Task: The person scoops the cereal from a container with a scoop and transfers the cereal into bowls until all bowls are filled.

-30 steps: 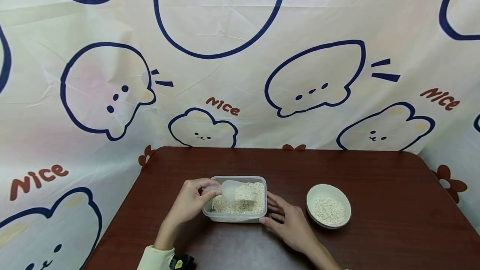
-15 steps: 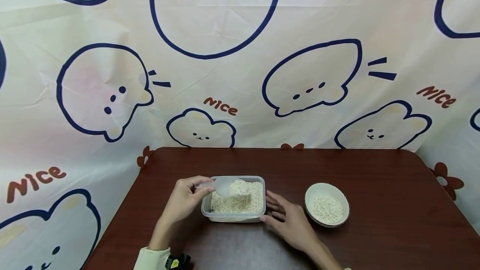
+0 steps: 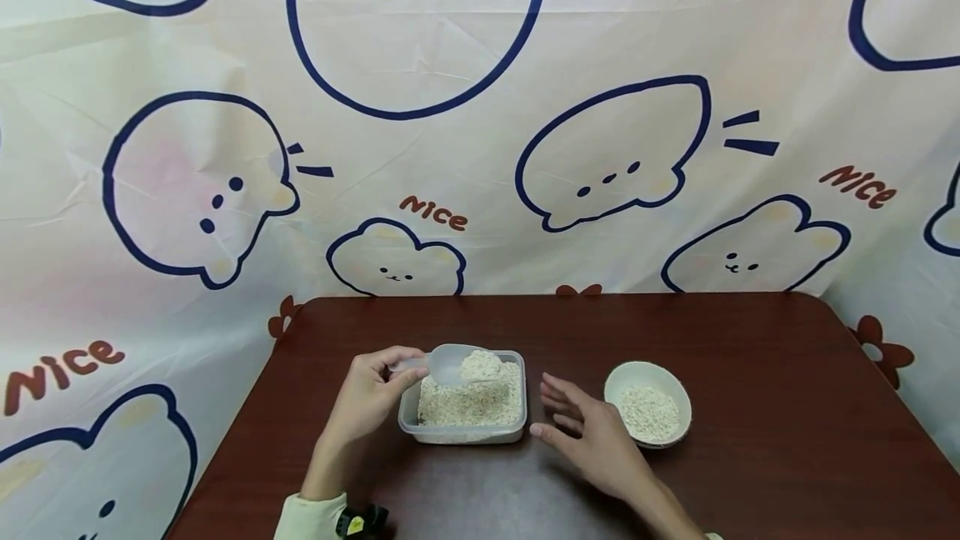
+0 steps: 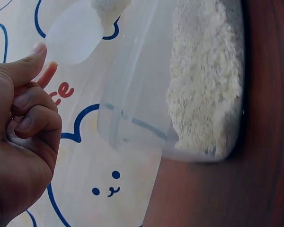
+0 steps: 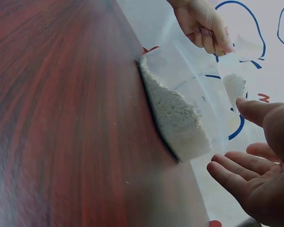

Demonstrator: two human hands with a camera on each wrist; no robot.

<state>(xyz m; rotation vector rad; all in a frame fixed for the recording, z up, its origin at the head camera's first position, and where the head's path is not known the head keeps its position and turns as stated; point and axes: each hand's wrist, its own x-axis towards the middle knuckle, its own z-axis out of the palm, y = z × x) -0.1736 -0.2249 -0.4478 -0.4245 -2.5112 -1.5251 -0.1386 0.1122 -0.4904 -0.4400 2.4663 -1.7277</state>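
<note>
My left hand (image 3: 366,397) pinches the handle of a translucent plastic scoop (image 3: 447,365) between thumb and fingers. A heap of pale flakes like oats (image 3: 482,366) lies in the scoop, which hovers over the back of a clear plastic container (image 3: 468,435). More flakes (image 4: 206,80) fill part of that container, as the left wrist view shows through its side. Just right of the container is my right hand (image 3: 600,447), its fingers extended and apart from the wall. In the right wrist view its palm (image 5: 267,198) shows with nothing held.
A white bowl (image 3: 636,374) with flakes (image 3: 650,415) in it stands right of my right hand. The dark wood table (image 3: 780,407) ends at a patterned cloth backdrop (image 3: 495,157) behind.
The loaded scoop has risen from the flakes to above the container's back rim. My right hand has let go of the container's right side and moved slightly right.
</note>
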